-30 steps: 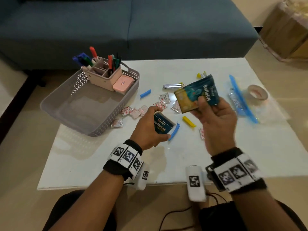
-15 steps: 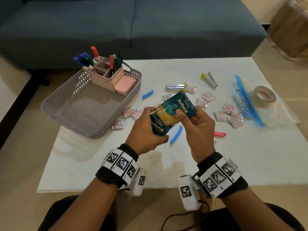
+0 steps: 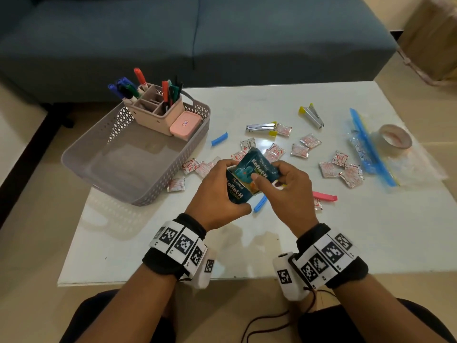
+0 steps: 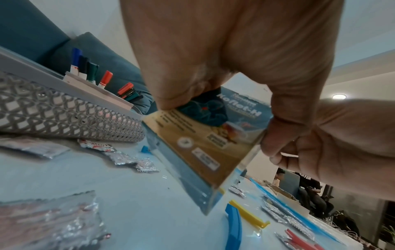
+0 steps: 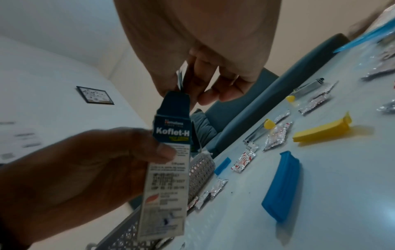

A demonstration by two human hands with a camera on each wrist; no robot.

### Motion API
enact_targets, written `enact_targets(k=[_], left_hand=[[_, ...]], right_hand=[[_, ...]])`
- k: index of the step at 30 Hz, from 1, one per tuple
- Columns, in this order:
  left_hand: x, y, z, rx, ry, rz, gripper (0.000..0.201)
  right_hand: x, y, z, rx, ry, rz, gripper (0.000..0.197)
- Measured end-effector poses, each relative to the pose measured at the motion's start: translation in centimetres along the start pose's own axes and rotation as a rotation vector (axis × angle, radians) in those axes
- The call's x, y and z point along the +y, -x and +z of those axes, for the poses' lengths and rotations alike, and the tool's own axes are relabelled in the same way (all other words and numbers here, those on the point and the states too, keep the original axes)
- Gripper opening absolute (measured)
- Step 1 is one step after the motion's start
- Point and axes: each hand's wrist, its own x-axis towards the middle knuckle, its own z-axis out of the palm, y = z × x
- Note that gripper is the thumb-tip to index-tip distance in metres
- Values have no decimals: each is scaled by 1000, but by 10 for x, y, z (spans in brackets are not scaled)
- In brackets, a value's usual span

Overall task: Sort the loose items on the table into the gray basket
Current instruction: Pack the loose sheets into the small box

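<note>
My left hand (image 3: 217, 194) grips an open blue Koflet-H box (image 3: 236, 190) above the table's middle. My right hand (image 3: 284, 191) pinches a blue and orange Koflet-H sachet (image 3: 257, 165) and holds it at the box's open top, partly inside. In the left wrist view the box (image 4: 200, 152) fills the centre under my fingers. The right wrist view shows the box's narrow side (image 5: 169, 160) with its flap up. The gray basket (image 3: 118, 174) stands at the left, holding a pink pen organiser (image 3: 158, 112) and a pink case (image 3: 185, 123).
Several small foil sachets (image 3: 329, 169) lie scattered on the white table (image 3: 371, 231), with blue (image 3: 218, 139), pink (image 3: 324, 196) and yellow bag clips (image 5: 322, 131), two staplers (image 3: 262, 127), a tape roll (image 3: 395, 139) and a zip bag (image 3: 371, 147). A blue sofa stands behind.
My right hand has brought the sachet down and left from mid-air to the open top of the box. My left hand lifted the box slightly to meet it.
</note>
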Motion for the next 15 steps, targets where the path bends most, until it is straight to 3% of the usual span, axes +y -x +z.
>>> enact_targets(k=[6, 11, 15], left_hand=[[0, 0, 2, 42, -9, 16, 87], [3, -2, -1, 80, 47, -10, 86], [4, -1, 0, 96, 78, 25, 88]], right_hand=[[-8, 4, 10, -131, 13, 93, 4], [-15, 8, 9, -68, 55, -95, 30], [-11, 8, 9, 6, 268, -335, 26]])
